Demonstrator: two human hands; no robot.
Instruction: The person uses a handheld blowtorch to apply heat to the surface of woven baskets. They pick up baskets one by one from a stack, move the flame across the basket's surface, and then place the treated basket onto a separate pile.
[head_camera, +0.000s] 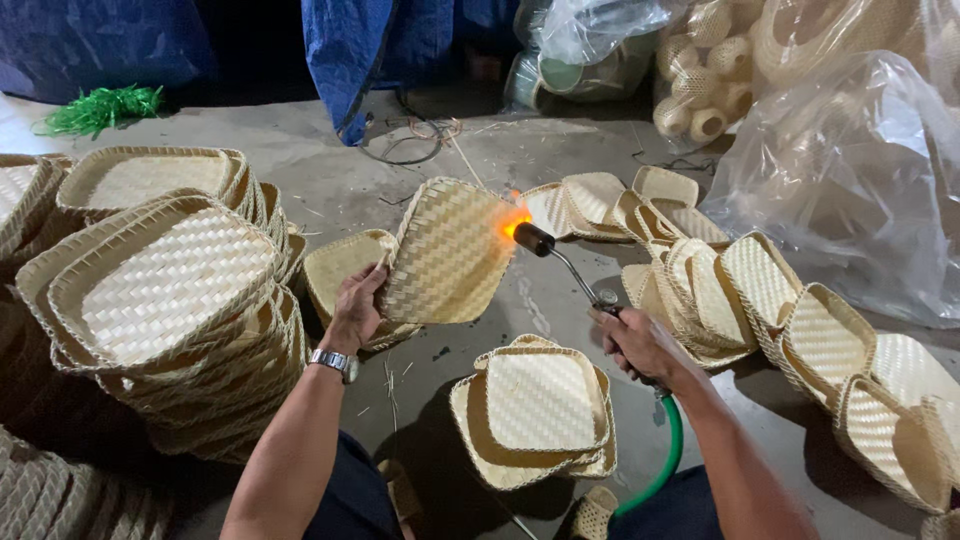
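Left hand: the left hand (358, 303) has its grip closed on the lower left edge of a woven tray (450, 252), thumb on the near face, holding it tilted up on edge above the floor (440, 150).
Right hand: the right hand (640, 343) is wrapped around the handle of a gas torch (572, 268); the fingers are fully closed on it, and a green hose (668, 460) runs down from the handle toward the person's lap.
Flame: an orange flame (516, 224) burns at the torch nozzle, touching or just beside the upper right rim of the held tray.
Where the tray is: in the air in front of the person, between the two hands, its woven underside facing the camera.
Stack at left: a tall pile of trays (170, 300) stands just left of the left arm, nested one in another.
Small stack in front: a few nested trays (535, 410) lie on the floor between the arms.
Row at right: many more trays (760, 300) lean on each other in a loose line, near clear plastic bags (850, 160) of woven goods.
Progress, as a judgement: the flame is at one rim only, so the held piece looks partly passed over; which piles are singed and which are not I cannot tell, as they look alike.
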